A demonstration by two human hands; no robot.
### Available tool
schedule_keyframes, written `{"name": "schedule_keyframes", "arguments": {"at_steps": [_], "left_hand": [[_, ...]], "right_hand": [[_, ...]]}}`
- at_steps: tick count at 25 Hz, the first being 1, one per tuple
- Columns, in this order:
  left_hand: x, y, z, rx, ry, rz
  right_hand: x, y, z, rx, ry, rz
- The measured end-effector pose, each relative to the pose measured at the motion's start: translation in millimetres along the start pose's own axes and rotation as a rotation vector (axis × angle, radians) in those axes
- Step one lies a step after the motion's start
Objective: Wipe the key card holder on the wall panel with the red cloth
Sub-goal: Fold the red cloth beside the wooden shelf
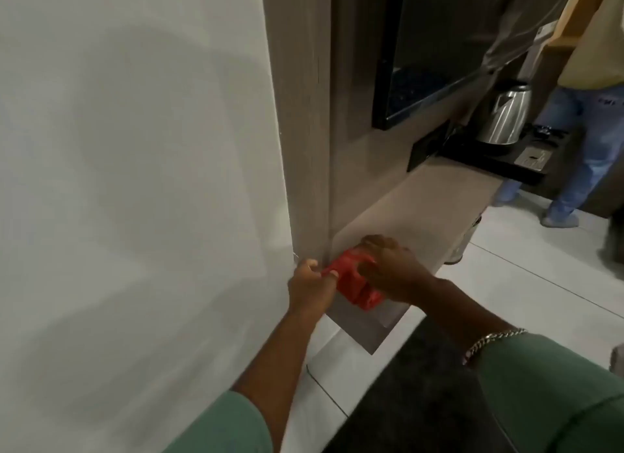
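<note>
The red cloth (354, 280) is bunched up low in the view, just above the near end of a brown wooden counter (422, 209). My left hand (310, 283) pinches one corner of it beside the edge of the wood wall panel (304, 114). My right hand (391, 270) grips the bulk of the cloth from the right. Both hands are closed on the cloth. No key card holder shows in this view.
A white wall (135, 182) fills the left. A dark TV screen (432, 47) hangs on the panel above the counter. A steel kettle (506, 118) stands on a black tray (499, 162). Another person (580, 114) stands at the far right on the tiled floor.
</note>
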State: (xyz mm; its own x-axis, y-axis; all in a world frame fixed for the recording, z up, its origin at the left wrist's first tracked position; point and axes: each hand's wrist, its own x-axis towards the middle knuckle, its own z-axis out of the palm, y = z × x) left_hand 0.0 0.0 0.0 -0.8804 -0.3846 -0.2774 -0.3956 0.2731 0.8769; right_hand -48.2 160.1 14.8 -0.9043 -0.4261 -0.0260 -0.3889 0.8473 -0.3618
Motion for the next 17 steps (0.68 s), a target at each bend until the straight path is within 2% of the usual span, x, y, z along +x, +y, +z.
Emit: {"name": "schedule_keyframes", "arguments": {"at_steps": [4, 8, 10, 13, 17], "left_hand": [[19, -19, 40, -0.259, -0.094, -0.253], [25, -23, 53, -0.424, 0.023, -0.351], [24, -24, 52, -0.539, -0.005, -0.401], [14, -23, 28, -0.570, -0.033, -0.417], [-7, -21, -41, -0.534, 0.090, -0.317]], "right_hand": [[-3, 27, 45, -0.033, -0.084, 0.090], [-3, 28, 62, -0.015, -0.005, 0.050], [-7, 24, 64, 0.023, 0.017, 0.049], [-16, 3, 65, 0.129, 0.046, 0.007], [-27, -56, 70, 0.119, 0.111, -0.105]]}}
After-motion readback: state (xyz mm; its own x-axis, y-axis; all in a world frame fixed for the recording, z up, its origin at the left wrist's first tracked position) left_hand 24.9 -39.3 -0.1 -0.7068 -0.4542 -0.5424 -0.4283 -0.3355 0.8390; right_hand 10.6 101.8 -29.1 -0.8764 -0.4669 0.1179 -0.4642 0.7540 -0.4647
